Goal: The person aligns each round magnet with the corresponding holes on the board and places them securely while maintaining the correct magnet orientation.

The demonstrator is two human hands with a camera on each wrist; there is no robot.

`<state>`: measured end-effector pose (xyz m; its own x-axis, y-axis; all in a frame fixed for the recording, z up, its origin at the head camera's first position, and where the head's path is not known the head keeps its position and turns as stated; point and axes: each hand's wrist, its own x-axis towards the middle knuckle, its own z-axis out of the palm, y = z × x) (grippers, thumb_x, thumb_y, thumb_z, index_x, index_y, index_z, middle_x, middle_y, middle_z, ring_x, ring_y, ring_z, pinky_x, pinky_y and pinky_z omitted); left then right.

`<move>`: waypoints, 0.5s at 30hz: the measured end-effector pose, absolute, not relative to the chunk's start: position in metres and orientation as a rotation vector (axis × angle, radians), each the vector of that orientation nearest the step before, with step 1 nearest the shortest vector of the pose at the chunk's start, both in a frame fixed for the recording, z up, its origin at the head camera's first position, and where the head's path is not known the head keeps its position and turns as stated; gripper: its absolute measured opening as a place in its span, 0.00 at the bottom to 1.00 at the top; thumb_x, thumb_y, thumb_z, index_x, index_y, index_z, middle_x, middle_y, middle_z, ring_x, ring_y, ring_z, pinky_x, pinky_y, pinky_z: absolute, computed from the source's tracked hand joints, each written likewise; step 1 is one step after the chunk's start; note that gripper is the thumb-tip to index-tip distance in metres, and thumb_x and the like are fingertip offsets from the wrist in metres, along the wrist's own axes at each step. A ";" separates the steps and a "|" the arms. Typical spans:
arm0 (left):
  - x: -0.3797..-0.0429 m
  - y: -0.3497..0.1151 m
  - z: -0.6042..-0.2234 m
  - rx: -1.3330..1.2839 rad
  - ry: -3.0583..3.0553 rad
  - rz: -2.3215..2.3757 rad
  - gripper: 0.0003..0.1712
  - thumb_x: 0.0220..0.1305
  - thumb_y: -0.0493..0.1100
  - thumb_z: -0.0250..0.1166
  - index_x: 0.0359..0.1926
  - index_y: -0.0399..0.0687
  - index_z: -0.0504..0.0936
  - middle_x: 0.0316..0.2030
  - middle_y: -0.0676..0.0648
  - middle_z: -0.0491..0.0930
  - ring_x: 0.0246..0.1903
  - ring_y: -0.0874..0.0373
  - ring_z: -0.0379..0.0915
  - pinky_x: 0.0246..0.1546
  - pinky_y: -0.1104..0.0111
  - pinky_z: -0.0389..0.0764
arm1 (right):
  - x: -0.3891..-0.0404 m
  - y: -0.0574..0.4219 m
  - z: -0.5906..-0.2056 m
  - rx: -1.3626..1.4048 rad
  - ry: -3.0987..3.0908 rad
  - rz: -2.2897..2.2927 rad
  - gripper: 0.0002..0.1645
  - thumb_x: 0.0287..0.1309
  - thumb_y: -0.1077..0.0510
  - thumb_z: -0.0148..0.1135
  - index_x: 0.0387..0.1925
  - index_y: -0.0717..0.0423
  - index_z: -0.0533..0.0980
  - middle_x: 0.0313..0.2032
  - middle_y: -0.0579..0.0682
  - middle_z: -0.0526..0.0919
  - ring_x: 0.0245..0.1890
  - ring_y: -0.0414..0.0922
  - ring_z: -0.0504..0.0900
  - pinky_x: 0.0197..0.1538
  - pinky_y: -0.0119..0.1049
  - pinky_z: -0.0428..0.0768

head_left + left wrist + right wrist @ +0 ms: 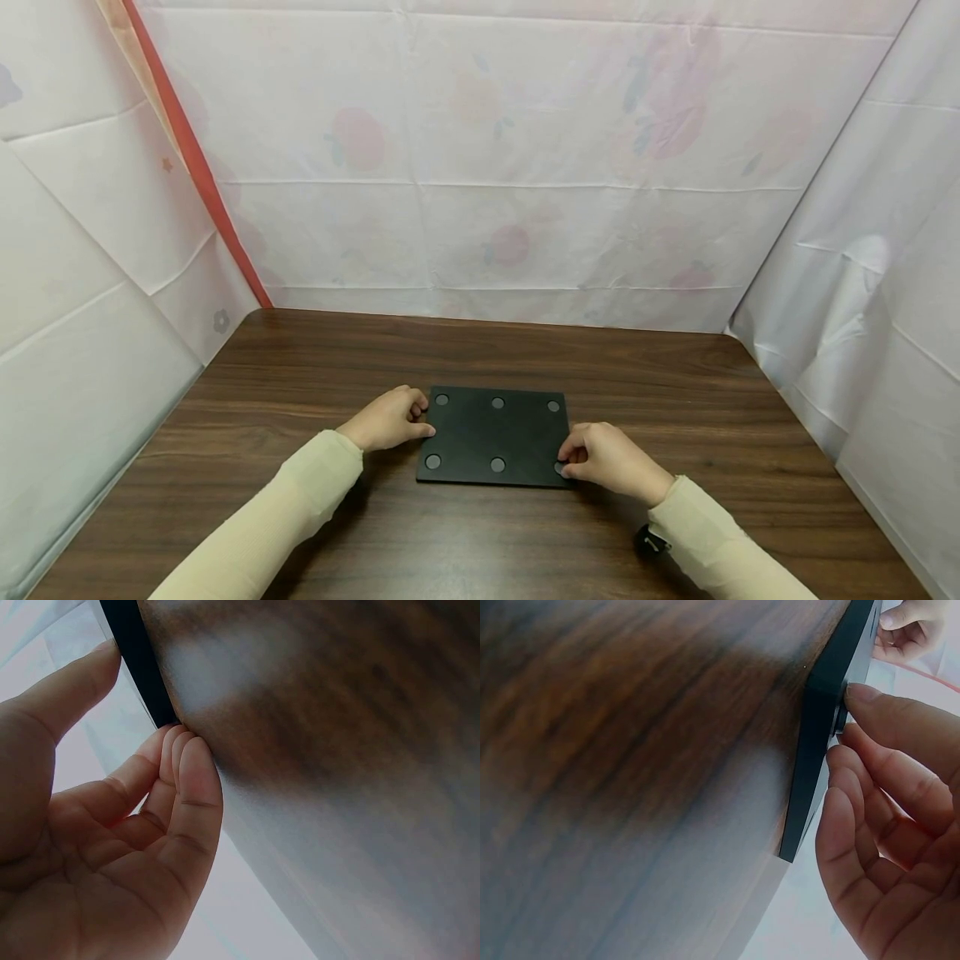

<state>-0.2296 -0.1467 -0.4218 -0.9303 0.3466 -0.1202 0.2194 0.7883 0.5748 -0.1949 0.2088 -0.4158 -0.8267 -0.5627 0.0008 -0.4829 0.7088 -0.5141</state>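
Note:
A flat black rectangular board (498, 435) lies on the table, with several grey round spots set in two rows on its top. My left hand (393, 418) holds the board's left side: the thumb rests on the edge and the bent fingertips press against it, as the left wrist view also shows. At the board's near right corner, my right hand (611, 460) pinches a small dark round disc (841, 718) between thumb and index finger. The disc stands slightly proud of the board's face in the right wrist view. Its other fingers curl beside the board's edge.
The brown wood-grain table (300, 358) surrounds the board. White printed curtains (510, 167) hang behind and at both sides, with a red strip (195, 158) at the back left corner. A dark object (649, 542) sits at the right wrist.

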 end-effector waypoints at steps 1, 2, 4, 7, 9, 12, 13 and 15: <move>-0.230 -0.147 -0.422 0.443 2.762 0.846 0.24 0.59 0.45 0.72 0.51 0.37 0.78 0.44 0.45 0.77 0.44 0.54 0.74 0.50 0.58 0.78 | -0.195 0.209 -0.416 -0.852 2.759 -0.763 0.06 0.51 0.60 0.74 0.33 0.53 0.86 0.29 0.40 0.79 0.27 0.29 0.75 0.31 0.27 0.77; -0.230 -0.147 -0.422 0.443 2.763 0.845 0.24 0.59 0.45 0.72 0.51 0.36 0.78 0.44 0.44 0.77 0.44 0.54 0.74 0.50 0.58 0.78 | -0.195 0.208 -0.416 -0.852 2.759 -0.763 0.06 0.51 0.60 0.74 0.33 0.53 0.86 0.30 0.40 0.80 0.27 0.29 0.75 0.31 0.27 0.77; -0.230 -0.147 -0.422 0.443 2.766 0.842 0.24 0.59 0.45 0.72 0.51 0.36 0.78 0.44 0.44 0.77 0.44 0.54 0.74 0.50 0.58 0.78 | -0.195 0.208 -0.416 -0.855 2.762 -0.759 0.06 0.51 0.60 0.74 0.33 0.53 0.86 0.30 0.41 0.80 0.27 0.29 0.75 0.32 0.27 0.77; -0.230 -0.147 -0.423 0.444 2.769 0.838 0.24 0.59 0.45 0.72 0.51 0.36 0.78 0.44 0.44 0.77 0.44 0.54 0.74 0.50 0.58 0.78 | -0.195 0.208 -0.416 -0.856 2.764 -0.754 0.06 0.51 0.60 0.74 0.33 0.53 0.86 0.31 0.41 0.80 0.27 0.29 0.75 0.31 0.27 0.77; -0.230 -0.147 -0.422 0.444 2.768 0.836 0.24 0.59 0.45 0.72 0.51 0.37 0.78 0.44 0.44 0.77 0.44 0.54 0.74 0.50 0.57 0.78 | -0.195 0.208 -0.416 -0.861 2.765 -0.751 0.06 0.51 0.60 0.74 0.33 0.53 0.86 0.30 0.41 0.80 0.27 0.29 0.75 0.31 0.27 0.77; -0.230 -0.147 -0.422 0.444 2.769 0.836 0.23 0.59 0.45 0.72 0.51 0.37 0.78 0.44 0.44 0.77 0.44 0.54 0.74 0.50 0.58 0.78 | -0.195 0.209 -0.416 -0.859 2.763 -0.752 0.06 0.51 0.60 0.74 0.34 0.53 0.86 0.30 0.41 0.80 0.27 0.29 0.75 0.31 0.27 0.77; -0.230 -0.147 -0.422 0.445 2.769 0.834 0.23 0.59 0.45 0.72 0.51 0.37 0.78 0.44 0.44 0.77 0.44 0.54 0.74 0.49 0.58 0.78 | -0.195 0.209 -0.416 -0.861 2.761 -0.757 0.06 0.51 0.60 0.74 0.34 0.53 0.86 0.30 0.41 0.80 0.27 0.30 0.75 0.31 0.27 0.77; -0.230 -0.147 -0.422 0.445 2.770 0.834 0.23 0.59 0.45 0.72 0.51 0.37 0.78 0.44 0.45 0.77 0.43 0.55 0.74 0.49 0.58 0.78 | -0.195 0.209 -0.415 -0.856 2.761 -0.761 0.06 0.51 0.60 0.74 0.34 0.53 0.86 0.30 0.41 0.80 0.27 0.30 0.75 0.31 0.27 0.77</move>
<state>-0.2299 -0.1466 -0.4218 -0.9313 0.3452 -0.1163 0.2236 0.7938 0.5656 -0.1953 0.2094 -0.4152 -0.8255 -0.5644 0.0048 -0.4872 0.7082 -0.5109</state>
